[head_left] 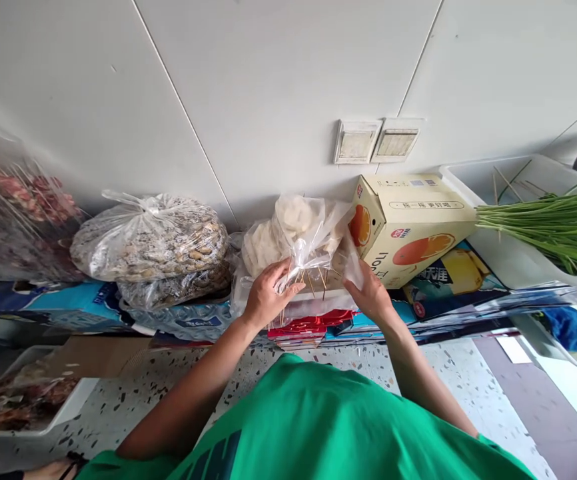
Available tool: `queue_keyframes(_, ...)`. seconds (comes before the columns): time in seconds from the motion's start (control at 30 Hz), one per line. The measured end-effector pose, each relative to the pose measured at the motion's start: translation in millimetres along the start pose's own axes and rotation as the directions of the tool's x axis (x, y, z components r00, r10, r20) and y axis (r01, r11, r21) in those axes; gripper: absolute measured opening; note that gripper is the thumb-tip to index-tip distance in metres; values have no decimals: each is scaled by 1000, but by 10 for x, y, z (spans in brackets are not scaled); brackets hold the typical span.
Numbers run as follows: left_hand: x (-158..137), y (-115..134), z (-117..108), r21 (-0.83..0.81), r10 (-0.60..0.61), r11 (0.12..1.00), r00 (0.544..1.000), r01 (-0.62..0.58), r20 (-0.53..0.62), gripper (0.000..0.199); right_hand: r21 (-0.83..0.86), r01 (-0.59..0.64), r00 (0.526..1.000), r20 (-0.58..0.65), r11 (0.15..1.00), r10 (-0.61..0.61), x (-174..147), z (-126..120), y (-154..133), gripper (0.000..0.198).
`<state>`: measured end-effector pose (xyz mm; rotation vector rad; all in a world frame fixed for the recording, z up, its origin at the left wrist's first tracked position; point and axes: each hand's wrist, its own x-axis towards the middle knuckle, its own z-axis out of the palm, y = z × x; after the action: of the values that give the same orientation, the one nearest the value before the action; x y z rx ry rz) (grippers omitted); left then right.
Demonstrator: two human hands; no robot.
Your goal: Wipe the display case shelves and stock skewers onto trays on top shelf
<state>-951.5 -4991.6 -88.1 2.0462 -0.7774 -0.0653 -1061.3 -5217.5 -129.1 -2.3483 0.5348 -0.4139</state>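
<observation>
Green T-shirt (318, 420) (dark printed marking), bare forearms

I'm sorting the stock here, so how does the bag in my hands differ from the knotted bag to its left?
The bag of pale skewered pieces is open, with both the left hand and right hand gripping its plastic; the bag of brown speckled pieces is knotted shut and untouched. The first holds whitish food on sticks, the second darker, mottled food. Both are clear plastic.

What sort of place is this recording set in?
Probably a food-prep storeroom for skewers: both hands grip a clear bag of skewered pale slices, bagged meat skewers lie left, green chives fill a white tray.
</observation>
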Motion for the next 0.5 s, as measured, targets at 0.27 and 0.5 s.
queue_keyframes(0.27, 46, 11, -74, -187, -68, 980, 997, 62, -25, 55, 36, 378, 925, -48, 925, -376, 167, -222, -913, 41)
queue_keyframes(0.5, 207, 18, 1, -313, -165, 938, 986, 146, -35, 30, 464, 111, 977, 113, 879, -182, 475, -228, -969, 10)
